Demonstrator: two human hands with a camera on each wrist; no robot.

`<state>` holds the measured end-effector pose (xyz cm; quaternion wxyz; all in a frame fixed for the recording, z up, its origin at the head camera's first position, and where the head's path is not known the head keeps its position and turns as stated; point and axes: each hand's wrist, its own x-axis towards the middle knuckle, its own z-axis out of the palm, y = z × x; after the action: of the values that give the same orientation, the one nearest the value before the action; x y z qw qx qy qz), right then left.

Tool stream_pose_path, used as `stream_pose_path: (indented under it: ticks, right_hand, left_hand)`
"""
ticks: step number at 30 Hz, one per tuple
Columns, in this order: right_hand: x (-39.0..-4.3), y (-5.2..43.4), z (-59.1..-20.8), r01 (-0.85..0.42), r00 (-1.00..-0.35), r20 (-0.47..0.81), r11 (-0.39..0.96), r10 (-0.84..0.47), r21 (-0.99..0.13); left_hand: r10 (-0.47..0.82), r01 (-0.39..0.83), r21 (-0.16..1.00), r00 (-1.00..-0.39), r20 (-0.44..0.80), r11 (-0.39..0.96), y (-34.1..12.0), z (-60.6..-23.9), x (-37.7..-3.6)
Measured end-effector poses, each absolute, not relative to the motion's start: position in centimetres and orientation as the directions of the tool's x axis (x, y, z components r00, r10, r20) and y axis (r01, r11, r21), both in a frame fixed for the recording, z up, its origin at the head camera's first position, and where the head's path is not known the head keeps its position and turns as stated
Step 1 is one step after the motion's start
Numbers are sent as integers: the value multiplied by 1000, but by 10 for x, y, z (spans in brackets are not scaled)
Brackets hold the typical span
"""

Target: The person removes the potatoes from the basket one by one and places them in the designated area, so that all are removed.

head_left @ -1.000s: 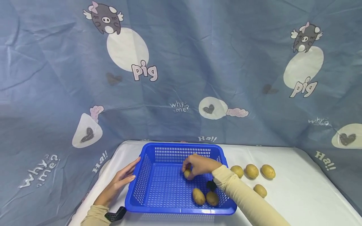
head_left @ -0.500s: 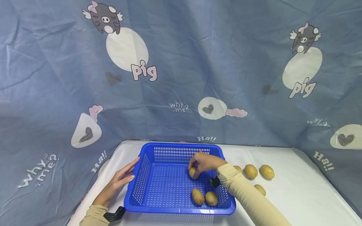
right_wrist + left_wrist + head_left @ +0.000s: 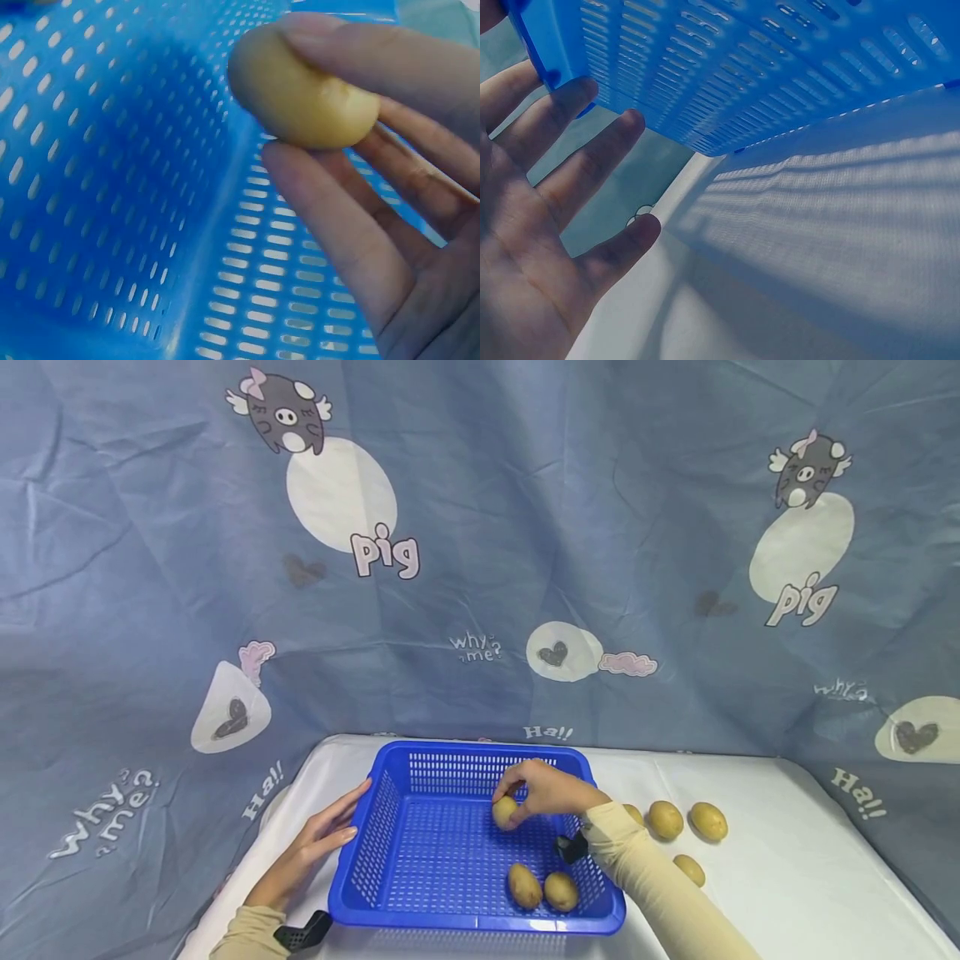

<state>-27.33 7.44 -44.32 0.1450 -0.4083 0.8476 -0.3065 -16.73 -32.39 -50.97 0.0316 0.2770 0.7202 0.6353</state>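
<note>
A blue perforated basket [image 3: 390, 827] sits on a white table. My right hand [image 3: 536, 793] is over the basket's middle and pinches a small yellow potato [image 3: 504, 811] in its fingertips; the right wrist view shows the same potato [image 3: 300, 97] held between thumb and fingers above the basket floor [image 3: 112, 187]. Two more potatoes [image 3: 542, 888] lie inside, by the near right corner. My left hand [image 3: 318, 839] rests with straight fingers against the basket's left outer wall [image 3: 727, 67]; its fingers [image 3: 592, 157] are spread and hold nothing.
Several potatoes [image 3: 678, 821] lie on the white table [image 3: 787, 860] right of the basket. A blue cartoon-print cloth [image 3: 480, 552] hangs behind and drapes both sides. Black wrist mounts [image 3: 303, 933] show on both sleeves.
My right hand has lifted the potato a little and shifted it within the basket's middle. The left hand has stayed on the basket's left wall.
</note>
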Motion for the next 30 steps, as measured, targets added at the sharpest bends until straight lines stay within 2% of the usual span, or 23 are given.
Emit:
stream_pose_path:
  ticks: [12, 19, 30]
  right_hand:
    - [-265, 94, -437, -495, -702, 155, 319, -695, -808]
    - [-257, 100, -432, -492, -714, 223, 250, -664, -834]
    - [-247, 108, -427, -411, -756, 232, 169, -613, -896]
  left_hand:
    - [443, 338, 941, -848, 293, 25, -324, -507, -165]
    - [445, 336, 942, -845, 297, 9, -323, -508, -165]
    - [452, 353, 936, -836, 311, 8, -322, -509, -167]
